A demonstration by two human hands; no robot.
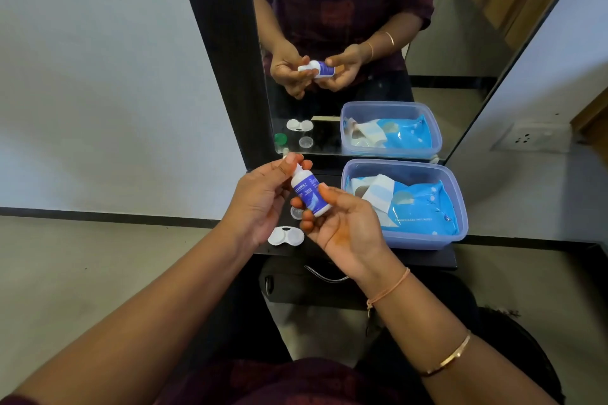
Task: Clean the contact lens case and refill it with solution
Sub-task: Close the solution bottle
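A small white solution bottle (308,191) with a purple label is held tilted above the dark shelf. My right hand (342,223) grips its body from below. My left hand (263,197) pinches the cap end at the bottle's top with thumb and fingertips. Below the hands lies the white contact lens case (285,236), both wells uncovered, on the shelf. A clear round lid (296,212) lies just behind it, partly hidden by my right fingers. A green lid shows only as a reflection in the mirror.
A translucent blue plastic tub (457,207) holding a blue wet-wipes pack (424,207) sits on the shelf's right side. A mirror (460,59) stands behind, reflecting the hands and objects. The shelf's front edge (427,265) lies close below the tub.
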